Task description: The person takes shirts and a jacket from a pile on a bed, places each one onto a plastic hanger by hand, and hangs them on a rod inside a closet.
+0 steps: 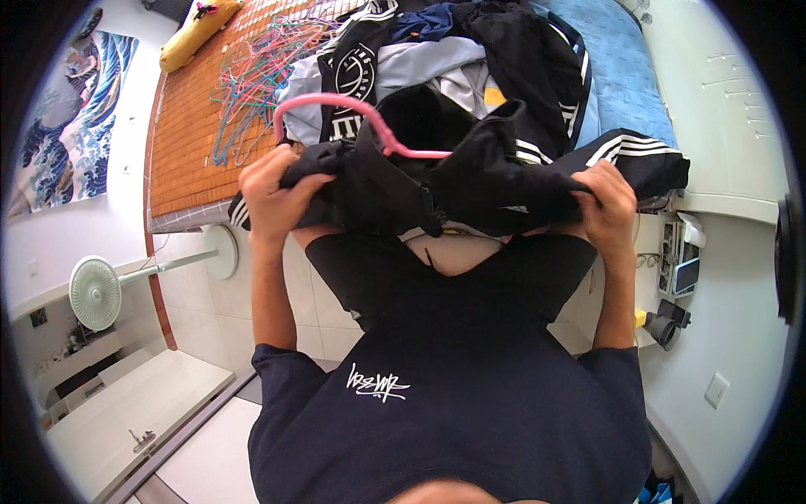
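Observation:
A black jacket [384,189] with white sleeve stripes is stretched between my hands above my lap. My left hand [272,186] pinches one shoulder of it, thumb against the cloth. At the other shoulder, my right hand [606,201] grips the fabric between thumb and fingers. A pink hanger [334,99] sits at the collar, its hook curving out toward the left and its neck passing into the opening. Inside the jacket, the rest of the hanger is hidden. Behind it lies a heap of clothes [434,57] in black, grey and navy.
Several tangled hangers [264,82] lie on the brown tile-patterned mat [189,151], with a yellow plush [195,34] farther back. Blue bedding [620,75] spreads at the right. A white fan [96,293] stands at left; a small shelf [677,258] is by the right wall.

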Tool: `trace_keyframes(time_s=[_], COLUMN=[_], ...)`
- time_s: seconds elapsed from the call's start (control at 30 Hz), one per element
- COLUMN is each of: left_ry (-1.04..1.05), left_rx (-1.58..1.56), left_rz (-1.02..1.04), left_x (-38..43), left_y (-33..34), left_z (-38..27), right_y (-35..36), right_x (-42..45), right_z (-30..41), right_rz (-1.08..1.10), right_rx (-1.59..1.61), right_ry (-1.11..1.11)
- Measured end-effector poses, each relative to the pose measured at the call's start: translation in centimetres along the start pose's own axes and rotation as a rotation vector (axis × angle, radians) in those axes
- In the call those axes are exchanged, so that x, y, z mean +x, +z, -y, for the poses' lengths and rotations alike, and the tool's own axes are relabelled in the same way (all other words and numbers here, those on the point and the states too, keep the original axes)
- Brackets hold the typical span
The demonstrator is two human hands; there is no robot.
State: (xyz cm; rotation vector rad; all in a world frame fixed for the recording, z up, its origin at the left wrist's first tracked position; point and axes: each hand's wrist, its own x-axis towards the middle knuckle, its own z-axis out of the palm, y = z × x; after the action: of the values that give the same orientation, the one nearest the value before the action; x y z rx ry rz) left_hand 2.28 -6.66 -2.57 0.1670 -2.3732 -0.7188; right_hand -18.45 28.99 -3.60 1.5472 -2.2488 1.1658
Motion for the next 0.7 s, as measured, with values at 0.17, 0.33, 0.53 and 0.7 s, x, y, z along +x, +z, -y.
trace_keyframes(time_s=[0.17, 0.33, 0.53, 0.7], left_ry=[-0.137, -0.107, -0.103, -0.042], left_rx=[0.202, 0.056, -0.108, 0.003], left_rz=[0.128, 0.275, 0.281, 0.21], left_x=[-0.3, 0.2, 0.3, 0.0], left_y=[-1.8, -0.2, -0.1, -0.6], left_z=[3.1, -2.0, -2.6, -1.4], right_y=[1.5, 4.2, 2.7, -0.1], right_x=[0.4, -1.0, -0.2, -0.6], right_z=[-0.4, -1.3, -0.8, -0.8], right_rz=[-0.149, -0.241, -0.032, 0.065], right_rx=[0.121, 0.164, 0.135, 0.074], right_ry=[0.028, -0.05, -0.009, 0.159])
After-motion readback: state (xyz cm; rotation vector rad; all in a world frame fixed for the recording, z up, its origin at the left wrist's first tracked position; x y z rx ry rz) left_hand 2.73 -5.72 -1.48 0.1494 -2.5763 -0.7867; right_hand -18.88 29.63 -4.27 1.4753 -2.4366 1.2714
